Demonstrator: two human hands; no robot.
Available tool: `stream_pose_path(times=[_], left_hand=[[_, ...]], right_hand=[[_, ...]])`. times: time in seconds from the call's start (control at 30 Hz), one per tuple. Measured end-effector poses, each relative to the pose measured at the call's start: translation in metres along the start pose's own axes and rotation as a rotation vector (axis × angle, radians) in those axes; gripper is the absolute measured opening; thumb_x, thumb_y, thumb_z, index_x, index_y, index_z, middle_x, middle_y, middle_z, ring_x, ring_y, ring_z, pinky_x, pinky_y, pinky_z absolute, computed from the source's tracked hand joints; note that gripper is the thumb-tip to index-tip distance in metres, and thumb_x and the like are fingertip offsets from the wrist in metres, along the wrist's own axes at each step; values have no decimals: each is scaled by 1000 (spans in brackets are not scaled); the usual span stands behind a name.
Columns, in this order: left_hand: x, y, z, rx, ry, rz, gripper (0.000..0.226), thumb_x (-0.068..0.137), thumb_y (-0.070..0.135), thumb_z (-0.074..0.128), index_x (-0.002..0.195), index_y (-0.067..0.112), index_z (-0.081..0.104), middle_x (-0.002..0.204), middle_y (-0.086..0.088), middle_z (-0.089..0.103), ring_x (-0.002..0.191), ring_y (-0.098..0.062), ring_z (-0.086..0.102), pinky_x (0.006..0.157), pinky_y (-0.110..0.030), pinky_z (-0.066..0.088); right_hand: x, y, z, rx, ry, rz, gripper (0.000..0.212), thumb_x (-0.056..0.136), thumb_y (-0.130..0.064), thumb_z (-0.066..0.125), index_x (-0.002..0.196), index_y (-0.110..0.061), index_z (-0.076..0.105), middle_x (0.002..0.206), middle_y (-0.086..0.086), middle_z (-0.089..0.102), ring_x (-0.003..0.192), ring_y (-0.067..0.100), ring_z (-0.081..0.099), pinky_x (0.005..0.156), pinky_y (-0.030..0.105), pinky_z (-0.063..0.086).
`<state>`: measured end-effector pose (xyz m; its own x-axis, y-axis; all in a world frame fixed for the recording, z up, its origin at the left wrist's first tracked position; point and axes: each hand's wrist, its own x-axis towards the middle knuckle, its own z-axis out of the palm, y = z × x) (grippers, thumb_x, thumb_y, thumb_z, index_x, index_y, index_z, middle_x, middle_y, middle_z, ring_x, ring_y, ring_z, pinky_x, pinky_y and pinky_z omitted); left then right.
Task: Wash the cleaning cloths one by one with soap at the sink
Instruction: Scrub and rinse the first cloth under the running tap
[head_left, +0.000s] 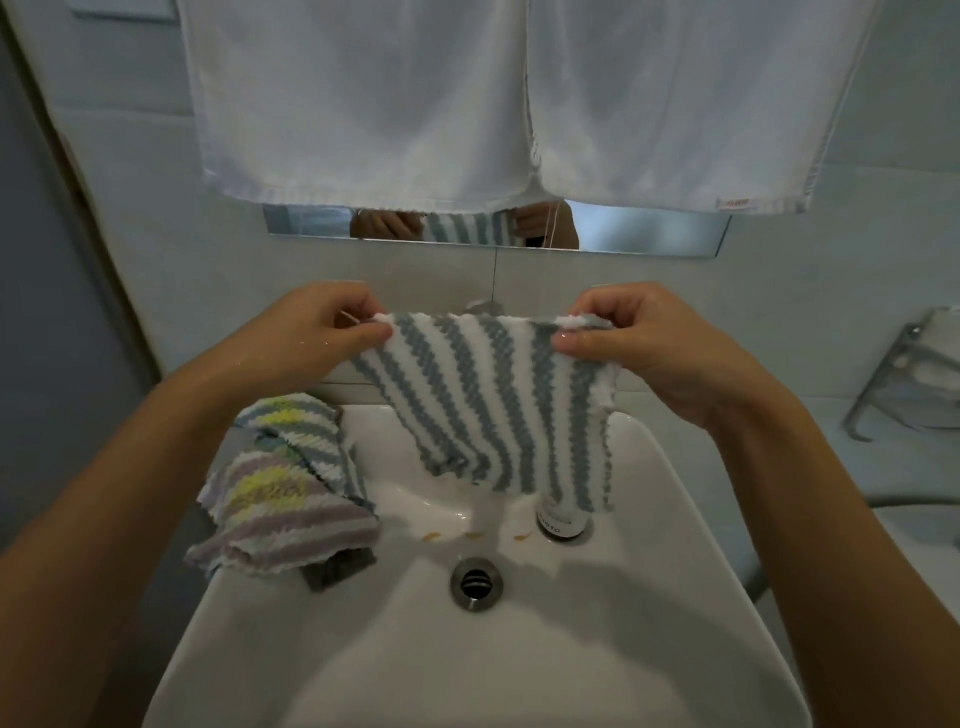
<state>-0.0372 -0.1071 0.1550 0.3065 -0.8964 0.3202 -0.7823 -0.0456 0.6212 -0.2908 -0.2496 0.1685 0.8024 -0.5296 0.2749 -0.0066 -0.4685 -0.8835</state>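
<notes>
— What is being held above the sink (675, 519)?
— A grey-and-white striped cloth (493, 400) is pinched at its top corners, spread wide, by the left hand (317, 332) and the right hand (639, 338).
— And the other cloths?
— A pile of cloths (285, 493) is draped on the sink's left rim.

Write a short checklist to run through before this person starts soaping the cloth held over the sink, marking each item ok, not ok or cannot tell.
1. Grey-striped cloth pinched at both top corners by left hand and right hand: ok.
2. Cloth hangs over the sink: ok.
3. Drain uncovered: ok.
4. Other cloths set apart on the sink's left rim: ok.
5. Water running: cannot tell, the tap is hidden.
6. Soap within reach: cannot tell.
</notes>
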Motion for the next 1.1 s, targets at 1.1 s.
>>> stream_pose_path(times=[1.1], left_hand=[[-3,75,30,-562,196,262,11,92,19,62,81,21,62,63,15,63,62,0,59,60,-15,48]], right_hand=[[-9,62,72,-85,-30,-23,16,92,-17,66,108,-16,66,102,-1,71,95,15,67,90,34,55]])
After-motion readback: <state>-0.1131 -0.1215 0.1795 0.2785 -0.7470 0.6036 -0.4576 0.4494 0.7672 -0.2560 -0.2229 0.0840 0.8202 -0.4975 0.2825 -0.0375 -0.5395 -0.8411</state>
